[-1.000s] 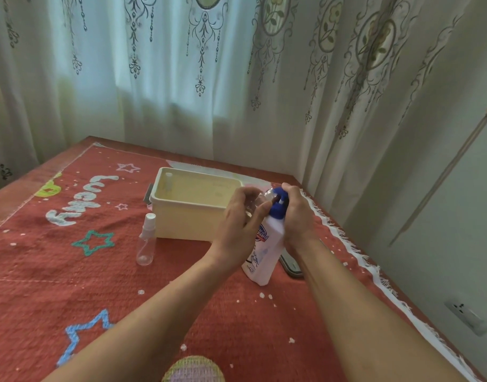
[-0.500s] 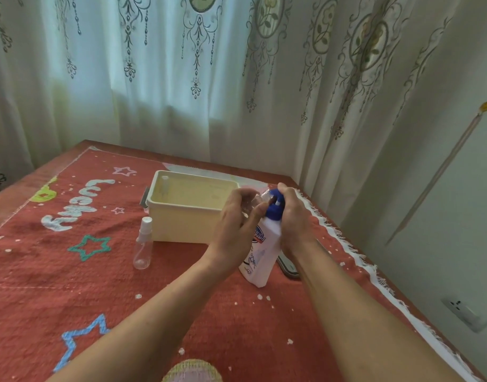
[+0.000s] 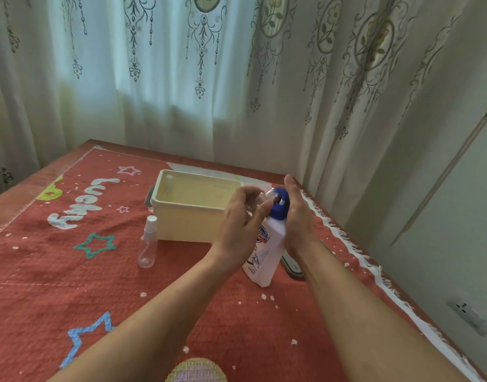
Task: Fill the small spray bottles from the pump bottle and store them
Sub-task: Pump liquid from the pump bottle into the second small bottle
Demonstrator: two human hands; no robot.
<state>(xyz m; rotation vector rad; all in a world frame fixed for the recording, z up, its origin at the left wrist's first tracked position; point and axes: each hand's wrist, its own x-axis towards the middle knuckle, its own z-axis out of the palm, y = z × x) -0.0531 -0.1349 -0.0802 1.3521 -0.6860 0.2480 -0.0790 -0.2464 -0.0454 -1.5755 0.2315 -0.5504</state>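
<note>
A white pump bottle [image 3: 265, 252] with a blue pump head [image 3: 278, 205] stands tilted on the red cloth. My right hand [image 3: 298, 216] rests on the pump head and the bottle's side. My left hand [image 3: 241, 219] holds a small clear spray bottle [image 3: 260, 201] with its open neck at the pump's white nozzle. A second small clear spray bottle [image 3: 148, 242] with a white cap stands upright left of my hands. Behind them sits a cream plastic box [image 3: 187, 216]; a small clear bottle [image 3: 169, 183] shows inside its far left corner.
The table is covered by a red embroidered cloth [image 3: 71, 271] with a white fringe along the right edge. A dark flat object [image 3: 292, 264] lies under my right wrist. Patterned curtains [image 3: 209, 78] hang behind; a wall socket [image 3: 469, 317] is at the right.
The pump head has come up a little under my right hand, showing the white stem. My left hand keeps the small bottle at the nozzle.
</note>
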